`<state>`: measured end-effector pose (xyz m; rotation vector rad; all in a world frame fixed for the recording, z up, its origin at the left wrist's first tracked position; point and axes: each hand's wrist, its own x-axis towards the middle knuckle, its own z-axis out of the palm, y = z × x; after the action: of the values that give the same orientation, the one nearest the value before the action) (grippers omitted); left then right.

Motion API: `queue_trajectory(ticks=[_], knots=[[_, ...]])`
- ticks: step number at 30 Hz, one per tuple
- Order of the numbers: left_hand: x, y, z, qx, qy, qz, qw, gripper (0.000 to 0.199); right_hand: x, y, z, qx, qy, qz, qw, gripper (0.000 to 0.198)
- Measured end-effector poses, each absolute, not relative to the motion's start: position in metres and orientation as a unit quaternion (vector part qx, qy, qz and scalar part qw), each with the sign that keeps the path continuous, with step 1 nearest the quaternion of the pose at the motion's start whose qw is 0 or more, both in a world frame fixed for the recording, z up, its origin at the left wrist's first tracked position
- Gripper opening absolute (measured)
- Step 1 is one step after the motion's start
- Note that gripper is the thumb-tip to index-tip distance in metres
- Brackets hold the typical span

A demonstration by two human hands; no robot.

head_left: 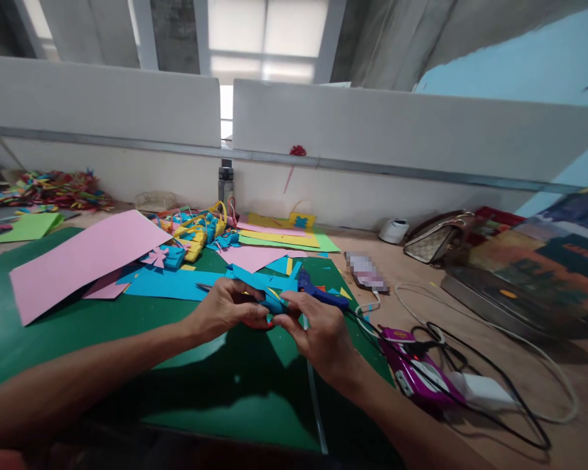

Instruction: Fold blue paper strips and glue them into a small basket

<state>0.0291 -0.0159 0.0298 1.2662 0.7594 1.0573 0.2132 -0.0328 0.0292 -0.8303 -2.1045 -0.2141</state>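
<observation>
Over the green mat (176, 385), my left hand (230, 303) and my right hand (321, 326) pinch a folded blue paper piece (273, 301) between them, fingertips almost meeting. Its lower part is partly hidden by my fingers. A blue glue gun (323, 295) lies just beyond my right hand. From behind my left hand pokes a pointed metal tip (204, 286), and something red shows under the fingers; these look like parts of scissors. A blue paper strip (164, 283) lies past my left hand. A translucent stick (317, 411) lies below my right wrist.
Large pink paper (91, 261) covers the mat's left. Behind are small yellow and blue paper bags (196, 238) and stacked coloured sheets (284, 238). At right lie a phone (366, 271), a purple power strip (416, 372), looping cables, and a handbag (434, 238).
</observation>
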Motion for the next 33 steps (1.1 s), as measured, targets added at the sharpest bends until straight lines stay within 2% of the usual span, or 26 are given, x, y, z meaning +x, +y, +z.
queue_trajectory(ticks=[6,12,18,25,30,33], knots=[[0.034,-0.023,0.031,0.571,0.400,0.474,0.538,0.025,0.211,-0.036,0.025,-0.335,-0.857,-0.079,0.383,0.019],[0.033,-0.025,0.031,0.603,0.397,0.472,0.506,0.021,0.209,-0.036,0.022,-0.340,-0.867,-0.088,0.354,0.029],[0.036,-0.025,0.028,0.627,0.402,0.467,0.478,0.027,0.209,-0.036,0.018,-0.351,-0.866,-0.120,0.335,0.030],[0.037,-0.024,0.026,0.638,0.400,0.473,0.458,0.021,0.207,-0.037,0.017,-0.372,-0.865,-0.150,0.302,0.035],[0.036,-0.026,0.025,0.677,0.388,0.466,0.418,0.019,0.208,-0.036,0.017,-0.404,-0.867,-0.114,0.268,0.027],[0.034,-0.026,0.023,0.726,0.371,0.455,0.358,0.020,0.209,-0.035,0.016,-0.419,-0.866,-0.101,0.253,0.025]])
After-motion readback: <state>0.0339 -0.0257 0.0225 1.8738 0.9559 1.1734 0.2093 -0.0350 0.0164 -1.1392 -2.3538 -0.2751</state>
